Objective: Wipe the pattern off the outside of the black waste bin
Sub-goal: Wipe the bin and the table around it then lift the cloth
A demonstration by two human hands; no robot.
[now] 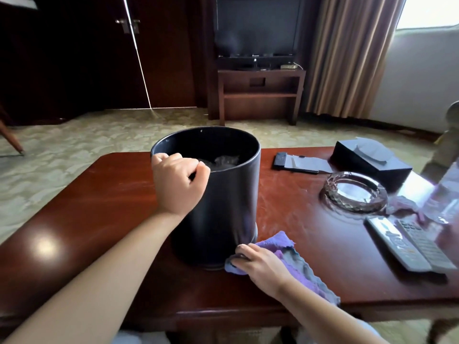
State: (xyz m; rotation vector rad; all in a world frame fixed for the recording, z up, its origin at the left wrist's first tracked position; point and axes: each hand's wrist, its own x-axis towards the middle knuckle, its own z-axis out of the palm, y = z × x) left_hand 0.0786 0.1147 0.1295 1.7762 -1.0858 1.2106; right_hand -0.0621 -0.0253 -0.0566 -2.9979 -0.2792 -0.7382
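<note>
Counter, reddish wood, is filling the lower half of the head view and carrying everything below. Black waste bin is standing upright at its centre, long axis vertical, open mouth facing up with crumpled material lying inside; no pattern is showing on the wall facing the camera, though glare is hiding part of it.

Left hand is gripping the bin's near rim at about 10 o'clock of the mouth, fingers curled over the edge, apparently steadying it. Right hand is resting on the counter just beside the bin's base at about 5 o'clock, fingers curled round a bunched purple cloth that is touching the foot of the wall.

Critical relation: the bin's side is rising directly at 11 o'clock from the cloth-holding grip, so the right hand is the nearer one for wiping, and the stroke would probably be travelling upward along the vertical wall while the left is bracing.

Lesser items are lying toward 3 o'clock, well apart from the bin: a dark tissue box, a glass ashtray, two remote controls side by side, and a flat dark folder.
</note>
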